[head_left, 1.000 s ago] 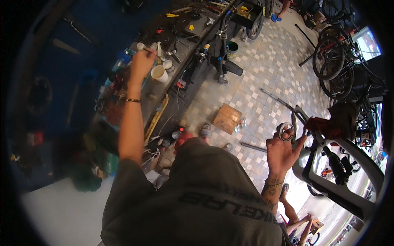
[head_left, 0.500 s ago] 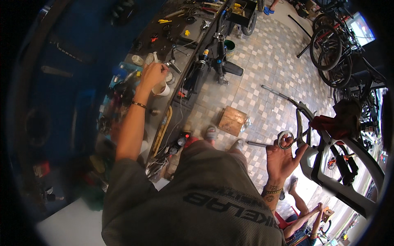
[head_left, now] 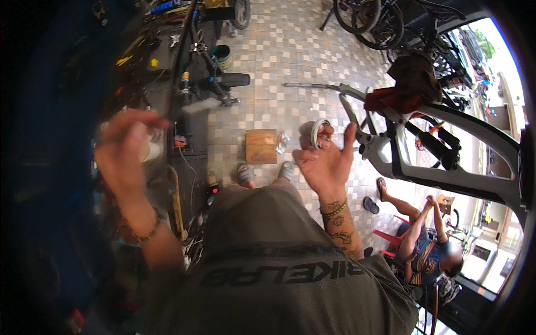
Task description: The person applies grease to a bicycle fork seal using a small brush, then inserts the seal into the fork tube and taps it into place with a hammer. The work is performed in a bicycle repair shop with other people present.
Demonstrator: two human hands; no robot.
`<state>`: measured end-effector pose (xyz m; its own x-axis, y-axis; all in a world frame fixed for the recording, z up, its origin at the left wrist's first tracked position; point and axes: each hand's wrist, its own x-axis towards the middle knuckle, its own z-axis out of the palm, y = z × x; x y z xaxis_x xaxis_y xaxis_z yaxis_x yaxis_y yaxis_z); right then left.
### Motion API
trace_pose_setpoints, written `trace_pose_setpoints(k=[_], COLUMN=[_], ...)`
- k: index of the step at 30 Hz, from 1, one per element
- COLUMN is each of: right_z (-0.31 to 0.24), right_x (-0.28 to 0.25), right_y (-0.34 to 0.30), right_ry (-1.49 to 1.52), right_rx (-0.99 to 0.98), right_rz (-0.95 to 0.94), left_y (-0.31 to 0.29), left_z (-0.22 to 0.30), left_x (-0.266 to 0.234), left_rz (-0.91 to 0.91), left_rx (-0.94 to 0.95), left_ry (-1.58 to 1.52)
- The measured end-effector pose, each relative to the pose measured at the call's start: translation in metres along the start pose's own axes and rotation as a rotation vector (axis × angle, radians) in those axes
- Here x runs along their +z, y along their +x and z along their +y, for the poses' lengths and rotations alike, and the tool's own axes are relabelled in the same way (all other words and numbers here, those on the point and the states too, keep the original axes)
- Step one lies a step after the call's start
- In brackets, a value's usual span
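A silvery metal ring, like a bearing or cup, is hooked on the bent fingers of my right hand, its palm up and thumb apart. Just right of that hand is a white and black bicycle frame, with a dark red cloth draped over it. My left hand is smeared by motion above the workbench at the left. Partly behind its fingers shows a white cup. Off the fingertips is a pale blurred strip; I cannot tell whether this hand holds it.
A wooden box rests on the tiled floor ahead of my feet. The dark workbench runs along the left, carrying tools. A green bucket stands beyond it. At the lower right a person sits on a red chair. Bicycles stand at the back.
The view has turned to the right. My left hand has left its place by the cup and blurred. The ring on my right fingers now appears more edge-on.
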<state>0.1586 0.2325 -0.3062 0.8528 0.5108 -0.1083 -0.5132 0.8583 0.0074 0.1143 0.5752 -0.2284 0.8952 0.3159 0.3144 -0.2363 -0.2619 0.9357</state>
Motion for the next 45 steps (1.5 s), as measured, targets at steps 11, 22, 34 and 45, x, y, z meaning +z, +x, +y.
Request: trace_pose_setpoints(k=[11,22,34,45], right_z=[0.001,-0.005,-0.003,-0.004], right_x=[0.013,0.008,0.008,0.002], right_y=[-0.006,-0.008,-0.008,-0.003], right_ry=[0.134,0.066,0.056,-0.006], right_rx=[0.042,0.026,0.039,0.016], right_rz=[-0.090,-0.094,-0.084,-0.151], left_y=[-0.013,-0.022,-0.014,-0.029], left_z=[0.053,0.052,0.048,0.046], left_x=[0.108,0.115,0.114,0.117], left_rz=[-0.347,-0.503,-0.369,-0.491], left_rx=[0.504,0.485,0.564,0.444], left_ry=[-0.097,-0.082,0.020,-0.045])
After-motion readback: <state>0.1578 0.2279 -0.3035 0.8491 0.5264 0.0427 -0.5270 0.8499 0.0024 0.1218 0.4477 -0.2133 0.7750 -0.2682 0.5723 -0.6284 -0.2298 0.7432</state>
